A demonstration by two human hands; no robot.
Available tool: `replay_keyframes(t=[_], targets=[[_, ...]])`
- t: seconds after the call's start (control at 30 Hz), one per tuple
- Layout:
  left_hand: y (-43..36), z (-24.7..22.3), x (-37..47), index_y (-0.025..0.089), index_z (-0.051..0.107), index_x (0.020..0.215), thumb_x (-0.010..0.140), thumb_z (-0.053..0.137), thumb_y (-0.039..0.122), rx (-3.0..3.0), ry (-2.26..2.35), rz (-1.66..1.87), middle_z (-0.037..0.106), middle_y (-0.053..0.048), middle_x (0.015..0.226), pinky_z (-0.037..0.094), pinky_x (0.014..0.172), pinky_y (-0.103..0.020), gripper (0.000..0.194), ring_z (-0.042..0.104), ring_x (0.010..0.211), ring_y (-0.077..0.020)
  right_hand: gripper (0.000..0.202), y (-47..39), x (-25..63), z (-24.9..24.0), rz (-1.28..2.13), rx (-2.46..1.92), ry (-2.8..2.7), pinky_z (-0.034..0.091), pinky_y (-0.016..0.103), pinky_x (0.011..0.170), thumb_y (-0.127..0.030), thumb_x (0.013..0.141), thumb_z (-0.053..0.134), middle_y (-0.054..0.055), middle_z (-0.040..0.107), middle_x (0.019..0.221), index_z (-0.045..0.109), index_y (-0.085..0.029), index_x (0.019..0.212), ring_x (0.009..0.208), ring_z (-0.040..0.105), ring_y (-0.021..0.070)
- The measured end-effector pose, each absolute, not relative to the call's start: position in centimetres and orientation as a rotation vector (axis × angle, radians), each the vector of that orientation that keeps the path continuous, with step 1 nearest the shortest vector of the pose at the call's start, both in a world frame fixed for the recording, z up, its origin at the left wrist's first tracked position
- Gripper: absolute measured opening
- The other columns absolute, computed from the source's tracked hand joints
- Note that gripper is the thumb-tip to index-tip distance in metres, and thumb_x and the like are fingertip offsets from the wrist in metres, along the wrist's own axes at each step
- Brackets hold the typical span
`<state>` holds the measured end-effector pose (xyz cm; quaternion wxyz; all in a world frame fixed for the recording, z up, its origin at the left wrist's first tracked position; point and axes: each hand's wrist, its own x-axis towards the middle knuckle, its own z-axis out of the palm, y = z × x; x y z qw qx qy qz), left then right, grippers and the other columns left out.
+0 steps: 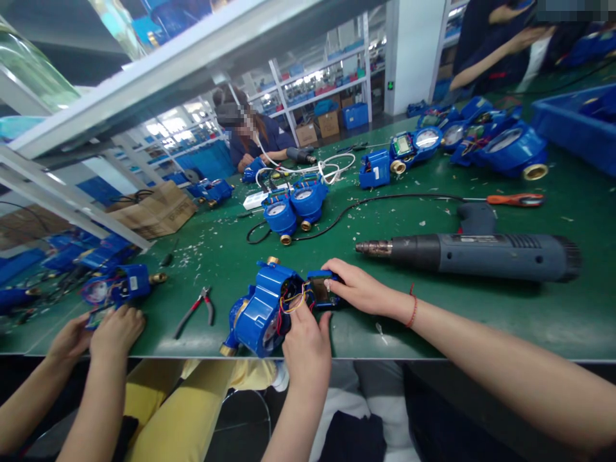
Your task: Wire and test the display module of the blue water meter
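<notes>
A blue water meter [262,311] with brass fittings lies tipped on its side near the bench's front edge. My left hand [308,337] is at its open side, fingers closed around thin red and yellow wires [293,301]. These wires run to a small blue housing with a dark inside [321,290]. My right hand [353,285] grips that housing from the right, thumb on its inner face. To the left of the meter lie red-and-black cutting pliers [197,311]. A grey heat gun [481,253] rests on its side beyond my right forearm.
At left, a co-worker's hands [103,333] work on another meter [118,285]. Two meters [293,208] stand mid-bench beside a black cable. More meters [510,144], an orange screwdriver [517,200] and a blue bin [572,138] are at right. Another person [260,135] sits opposite.
</notes>
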<state>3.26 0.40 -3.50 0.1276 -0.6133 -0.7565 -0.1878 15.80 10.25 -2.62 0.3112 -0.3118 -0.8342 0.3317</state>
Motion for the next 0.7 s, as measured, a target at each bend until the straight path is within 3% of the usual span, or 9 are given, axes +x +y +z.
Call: replay_keyframes(t=[0.13, 0.27, 0.53, 0.7], targets=[[-0.9, -4.5, 2.5, 0.013, 0.050, 0.119, 0.087, 0.057, 0.024, -1.783, -1.988, -0.765, 0.062, -0.018, 0.118, 0.057, 0.068, -0.031, 0.035, 0.065, 0.105, -0.0270, 0.012, 10.1, 15.9, -2.4, 0.910, -0.805, -2.147, 0.042, 0.030, 0.082, -0.017, 0.088, 0.047, 0.006, 0.057, 0.098, 0.052, -0.016, 0.100, 0.090, 0.053, 0.0175], [-2.2, -5.1, 2.2, 0.015, 0.054, 0.115, 0.086, 0.058, 0.020, -1.834, -1.769, -0.914, 0.064, -0.015, 0.113, 0.057, 0.065, -0.025, 0.030, 0.069, 0.095, -0.0220, 0.013, 10.1, 15.9, -2.5, 0.954, -0.798, -2.112, 0.041, 0.031, 0.081, -0.017, 0.086, 0.049, 0.006, 0.058, 0.097, 0.054, -0.015, 0.099, 0.090, 0.053, 0.0180], [-0.2, -5.0, 2.3, 0.009, 0.061, 0.109, 0.083, 0.062, 0.023, -1.786, -1.829, -0.866, 0.060, -0.020, 0.110, 0.057, 0.057, -0.032, 0.030, 0.068, 0.092, -0.0291, 0.009, 10.3, 15.8, -2.2, 1.041, -0.814, -2.045, 0.041, 0.027, 0.073, -0.017, 0.083, 0.051, 0.002, 0.059, 0.087, 0.056, -0.015, 0.091, 0.081, 0.054, 0.0159], [-1.4, -5.8, 1.7, 0.015, 0.066, 0.102, 0.084, 0.062, 0.021, -1.826, -1.654, -0.975, 0.063, -0.011, 0.101, 0.056, 0.065, -0.024, 0.019, 0.069, 0.077, -0.0159, 0.010, 10.1, 15.8, -2.1, 1.070, -0.819, -2.013, 0.041, 0.027, 0.072, -0.017, 0.083, 0.052, 0.002, 0.059, 0.086, 0.057, -0.014, 0.091, 0.080, 0.053, 0.0156]])
